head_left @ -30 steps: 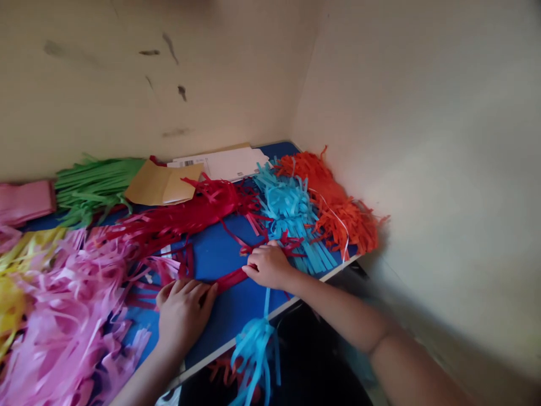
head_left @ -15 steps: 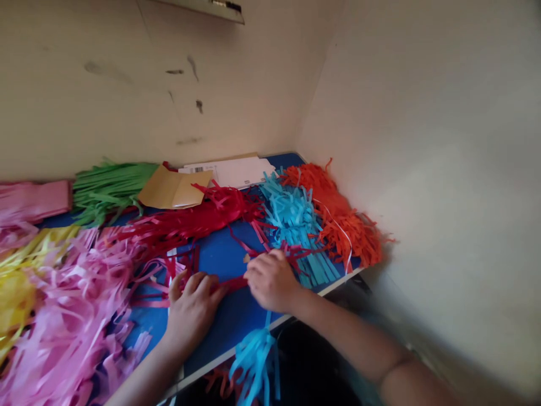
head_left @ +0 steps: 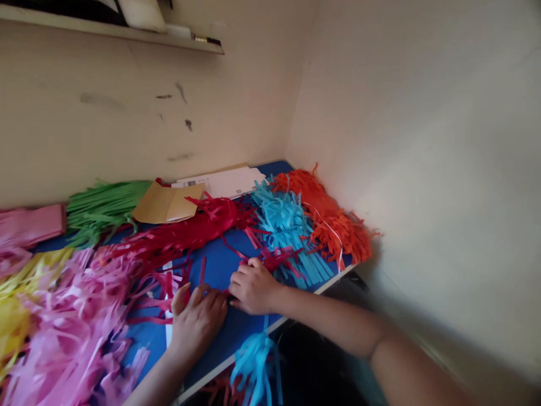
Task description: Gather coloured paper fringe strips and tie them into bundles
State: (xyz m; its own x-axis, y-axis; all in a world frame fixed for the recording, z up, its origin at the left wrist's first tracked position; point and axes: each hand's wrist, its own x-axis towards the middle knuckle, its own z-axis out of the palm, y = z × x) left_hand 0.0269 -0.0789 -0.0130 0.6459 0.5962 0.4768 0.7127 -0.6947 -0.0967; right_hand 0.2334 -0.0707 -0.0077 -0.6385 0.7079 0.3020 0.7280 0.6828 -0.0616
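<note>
My left hand (head_left: 196, 317) and my right hand (head_left: 253, 287) are close together over the blue table. Their fingers are closed on a piece of dark red fringed tissue paper (head_left: 279, 259), pinched into a narrow band between them. Its loose strips fan out past my right hand, and more red strips lie to the left of my left hand. What sits under the fingertips is hidden. A light-blue paper tassel (head_left: 256, 361) hangs over the table's front edge, just below my right hand.
Fringed paper lies around: a red pile (head_left: 181, 234), light-blue (head_left: 287, 220), orange (head_left: 329, 214), green (head_left: 105, 203), pink (head_left: 76, 316) and yellow (head_left: 17, 299). Behind are a brown envelope (head_left: 164, 204) and white card (head_left: 224, 181). Walls stand behind and right; a shelf (head_left: 127, 35) is above.
My hands have drawn closer together, shortening the stretch of red paper between them. The view has tilted up a little, showing more of the shelf.
</note>
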